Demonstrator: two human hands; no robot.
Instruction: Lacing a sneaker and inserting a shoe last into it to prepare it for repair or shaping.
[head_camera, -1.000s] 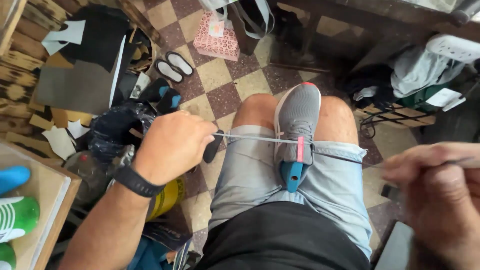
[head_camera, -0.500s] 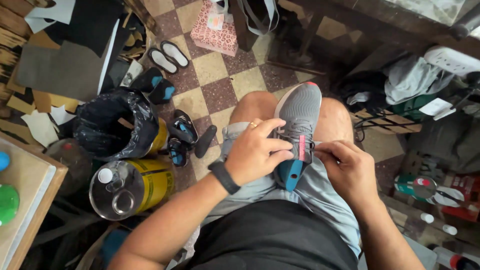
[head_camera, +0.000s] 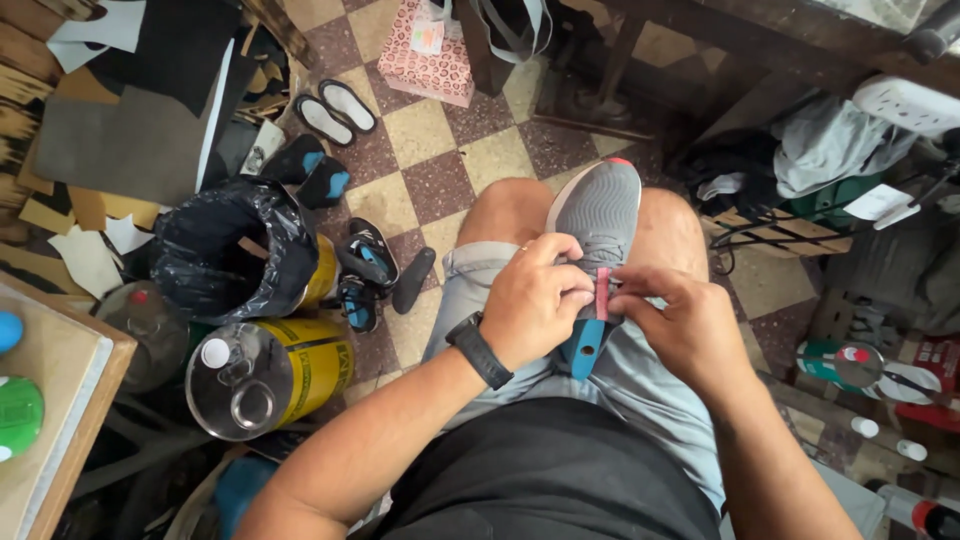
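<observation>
Shoe (head_camera: 598, 215) stays mid-frame on your lap; your left hand (head_camera: 535, 305) and right hand (head_camera: 680, 325) keep pinching its heel, barely shifted.

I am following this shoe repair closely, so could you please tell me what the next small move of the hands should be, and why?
Probably a short, even pull outward. The left hand and the right hand both pinch at the red strip on the back of the grey shoe, which lies sole-down on the lap. I cannot make out any thread between the fingers, so this is only a guess.
</observation>
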